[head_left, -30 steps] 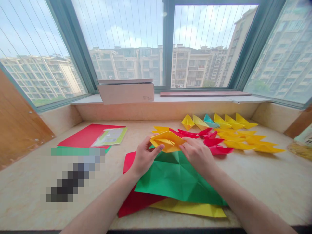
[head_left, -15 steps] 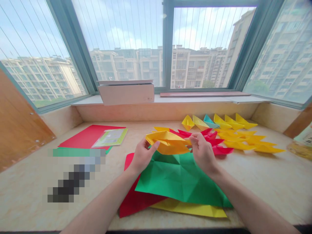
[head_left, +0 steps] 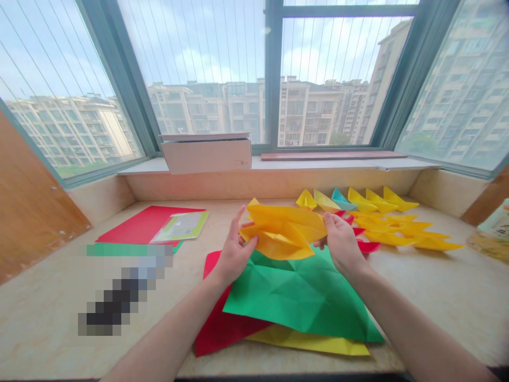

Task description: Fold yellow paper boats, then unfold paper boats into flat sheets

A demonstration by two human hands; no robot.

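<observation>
- Folded yellow paper piece point(head_left: 280, 231): raised above the creased sheets between both hands, clear of the surface point(head_left: 445, 302), its layers spread open and its shape boat-like but not pressed flat.
- Left hand point(head_left: 234, 254): curled under the piece's left side, thumb against its lower edge, forefinger raised and free, so a light grip.
- Right hand point(head_left: 342, 244): closed in a pinch on the piece's right end, fingers lying over the top fold.
- Finished so far: a back row of yellow paper boats point(head_left: 360, 200) with one teal paper boat point(head_left: 342, 199) among them, all standing upright and neatly spaced.
- Also finished: a looser cluster of flatter yellow boats point(head_left: 389, 237) to the right, and red paper boats point(head_left: 368, 246) largely hidden behind the right hand and the yellow piece.
- Left unfolded: a creased green sheet point(head_left: 302, 302) lying over a red sheet point(head_left: 214, 329) and a yellow sheet point(head_left: 306, 344), directly below the hands.
- Further left, also unfolded: another red sheet point(head_left: 135, 225) under a pale green printed leaflet point(head_left: 183, 225), beside a pixelated patch point(head_left: 119, 292) that hides whatever lies there.
</observation>
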